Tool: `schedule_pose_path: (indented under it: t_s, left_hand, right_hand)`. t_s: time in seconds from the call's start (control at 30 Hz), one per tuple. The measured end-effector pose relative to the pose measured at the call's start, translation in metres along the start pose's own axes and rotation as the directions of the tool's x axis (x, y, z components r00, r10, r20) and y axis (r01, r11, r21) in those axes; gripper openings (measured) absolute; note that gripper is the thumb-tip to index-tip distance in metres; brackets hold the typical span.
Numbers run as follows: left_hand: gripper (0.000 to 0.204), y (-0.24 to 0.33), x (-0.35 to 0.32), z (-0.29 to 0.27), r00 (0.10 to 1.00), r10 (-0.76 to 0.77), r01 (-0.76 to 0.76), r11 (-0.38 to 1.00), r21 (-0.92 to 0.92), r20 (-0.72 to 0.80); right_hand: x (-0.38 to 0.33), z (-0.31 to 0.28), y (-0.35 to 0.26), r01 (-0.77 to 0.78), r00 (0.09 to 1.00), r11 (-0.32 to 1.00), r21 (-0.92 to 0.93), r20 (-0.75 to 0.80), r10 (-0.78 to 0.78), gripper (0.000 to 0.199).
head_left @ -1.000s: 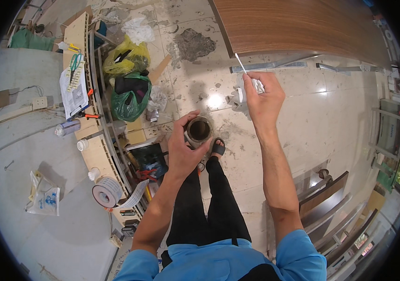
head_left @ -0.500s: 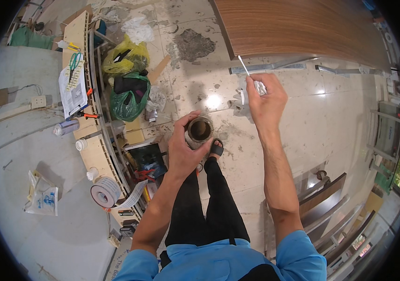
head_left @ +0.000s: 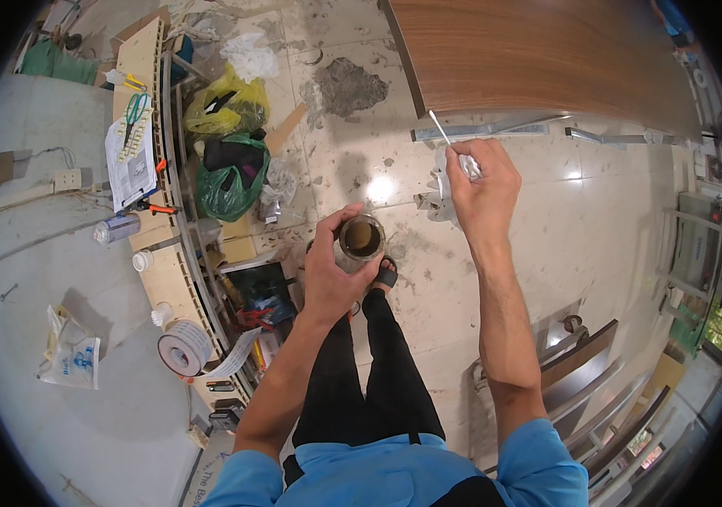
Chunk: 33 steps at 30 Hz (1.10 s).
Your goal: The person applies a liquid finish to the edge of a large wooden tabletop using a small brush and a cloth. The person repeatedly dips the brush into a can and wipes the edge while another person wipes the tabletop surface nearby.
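My left hand [head_left: 333,269] is wrapped round an open glass jar [head_left: 380,243] with brownish contents, held upright above my foot. In my right hand [head_left: 489,184] a thin white cotton swab [head_left: 440,129] is pinched between thumb and fingers. Its tip is at the near left corner of a brown wood-grain board [head_left: 538,59], and I cannot tell whether it touches. A crumpled white wad [head_left: 470,166] shows within the curled right fingers.
On the left runs a narrow wooden shelf [head_left: 152,270] with scissors [head_left: 132,114], a tape roll [head_left: 184,349] and a spray can [head_left: 116,228]. Yellow [head_left: 238,106] and green bags [head_left: 230,190] lie beside it. Metal legs [head_left: 488,133] show below the board; more panels [head_left: 580,355] lean at right.
The view has shifted slightly, and the board's edge and my right hand with the swab appear a little lower. Both hands keep their hold, and the swab tip stays by the corner.
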<state>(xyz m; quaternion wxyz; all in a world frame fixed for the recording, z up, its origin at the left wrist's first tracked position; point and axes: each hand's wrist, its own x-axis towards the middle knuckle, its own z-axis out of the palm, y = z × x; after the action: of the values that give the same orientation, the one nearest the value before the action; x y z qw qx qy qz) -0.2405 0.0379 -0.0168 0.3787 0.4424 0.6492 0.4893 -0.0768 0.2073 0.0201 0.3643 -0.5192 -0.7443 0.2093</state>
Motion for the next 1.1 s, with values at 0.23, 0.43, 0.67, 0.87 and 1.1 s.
schedule_pose_path:
  t_s: [0.23, 0.43, 0.67, 0.87, 1.1]
  left_hand:
    - [0.069, -0.002, -0.001, 0.005, 1.0, -0.01, 0.009, 0.999, -0.045, -0.018]
    - [0.069, -0.004, 0.0, 0.006, 1.0, -0.012, 0.01, 0.997, -0.075, -0.021]
    - [0.069, -0.006, -0.002, 0.005, 1.0, -0.002, 0.0, 0.997, -0.071, -0.026]
    - [0.07, -0.008, -0.002, 0.006, 1.0, -0.002, -0.001, 0.994, -0.111, -0.029]
    - [0.069, -0.008, -0.002, 0.004, 1.0, 0.004, -0.007, 0.996, -0.09, -0.029]
  right_hand:
    - [0.008, -0.013, -0.006, 0.021, 0.999, 0.998, -0.066, 0.049, -0.018, 0.011]
    - [0.012, -0.018, -0.007, 0.035, 0.996, 0.996, -0.084, 0.085, -0.028, 0.013]
    - [0.02, -0.023, -0.002, 0.066, 0.988, 0.985, -0.16, 0.146, -0.043, 0.012]
    - [0.042, -0.034, 0.004, 0.231, 0.949, 0.954, -0.194, 0.26, -0.177, 0.009]
    - [0.072, -0.048, 0.001, 0.336, 0.887, 0.904, -0.264, 0.411, -0.21, 0.011]
